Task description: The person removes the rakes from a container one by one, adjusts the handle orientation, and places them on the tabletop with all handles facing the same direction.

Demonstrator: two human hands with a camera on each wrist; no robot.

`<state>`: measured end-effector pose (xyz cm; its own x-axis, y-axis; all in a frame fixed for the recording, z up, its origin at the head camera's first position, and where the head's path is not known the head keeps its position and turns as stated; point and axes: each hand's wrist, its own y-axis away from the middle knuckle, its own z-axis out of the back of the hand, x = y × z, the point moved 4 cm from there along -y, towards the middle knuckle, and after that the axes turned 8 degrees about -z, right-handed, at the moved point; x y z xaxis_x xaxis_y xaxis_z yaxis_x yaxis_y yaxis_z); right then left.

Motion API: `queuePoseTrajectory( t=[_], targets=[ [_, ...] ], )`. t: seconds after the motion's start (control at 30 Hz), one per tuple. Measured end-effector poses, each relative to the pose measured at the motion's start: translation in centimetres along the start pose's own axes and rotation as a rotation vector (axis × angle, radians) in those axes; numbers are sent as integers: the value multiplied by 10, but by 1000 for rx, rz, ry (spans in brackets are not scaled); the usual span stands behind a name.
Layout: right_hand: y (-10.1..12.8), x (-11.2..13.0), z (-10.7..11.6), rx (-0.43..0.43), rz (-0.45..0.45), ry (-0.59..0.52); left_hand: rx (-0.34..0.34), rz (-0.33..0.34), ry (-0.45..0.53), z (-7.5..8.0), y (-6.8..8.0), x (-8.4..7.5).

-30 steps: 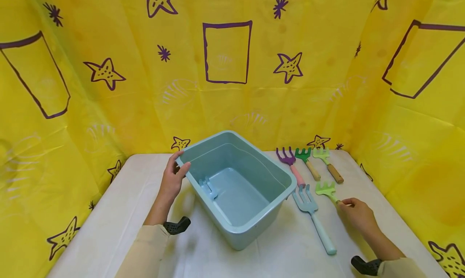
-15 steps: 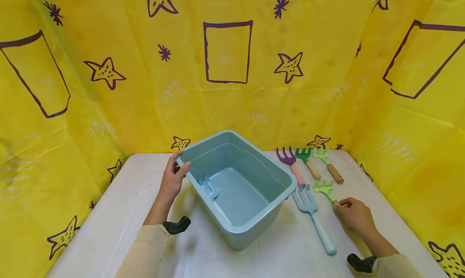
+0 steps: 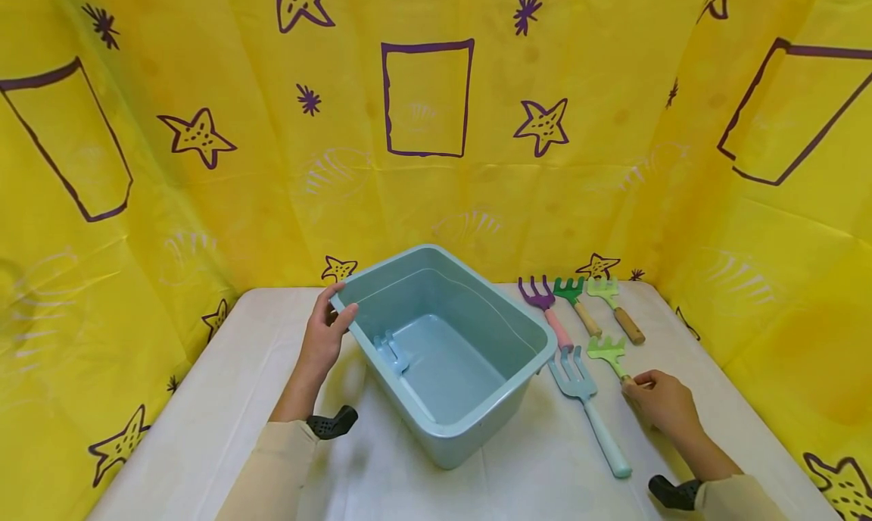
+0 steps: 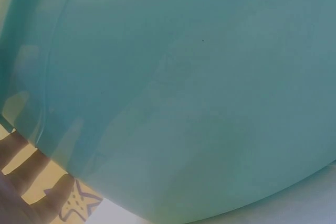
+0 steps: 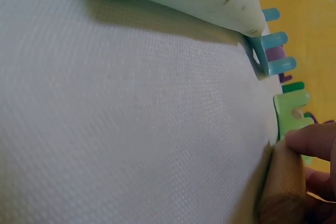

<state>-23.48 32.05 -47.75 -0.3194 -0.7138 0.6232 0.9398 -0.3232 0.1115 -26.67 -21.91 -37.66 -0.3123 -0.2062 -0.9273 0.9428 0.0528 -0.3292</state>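
A blue-grey plastic basin (image 3: 450, 354) stands on the table, and my left hand (image 3: 323, 335) grips its left rim corner, thumb on the inner side. In the left wrist view the fingers (image 4: 52, 195) lie along the basin wall (image 4: 199, 103). My right hand (image 3: 668, 404) pinches the wooden handle (image 5: 283, 182) of a light green hand rake (image 3: 608, 352), whose tines point away from me. Left of it lies a light blue hand fork (image 3: 591, 404). Inside the basin, by its left wall, is a small light blue toothed piece (image 3: 390, 354), partly unclear.
Behind the held rake lie a purple hand fork with a pink handle (image 3: 555, 324), a dark green rake (image 3: 579, 309) and another light green rake with a brown handle (image 3: 623, 320). A yellow curtain (image 3: 422, 195) encloses the white-covered table (image 3: 272, 460) at the back and sides.
My right hand has shifted slightly left with the light green hand rake, then nearly stopped. The left hand and basin stay where they were.
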Motion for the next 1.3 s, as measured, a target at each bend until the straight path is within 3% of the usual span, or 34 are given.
queuePoseTrajectory(
  t=[0.43, 0.67, 0.83, 1.17, 1.3],
  targets=[
    [1, 30, 22, -67, 40, -13, 3, 0, -26, 0, 1, -5],
    [0, 72, 44, -135, 100, -104, 2, -1, -16, 0, 1, -5],
    [3, 112, 59, -192, 196, -150, 2, -4, -22, -1, 1, -4],
    [14, 200, 57, -64, 307, -211, 1, 4, -15, -1, 1, -5],
    [16, 237, 50, 49, 341, -221, -2, 5, -13, 0, 1, -6]
  ],
)
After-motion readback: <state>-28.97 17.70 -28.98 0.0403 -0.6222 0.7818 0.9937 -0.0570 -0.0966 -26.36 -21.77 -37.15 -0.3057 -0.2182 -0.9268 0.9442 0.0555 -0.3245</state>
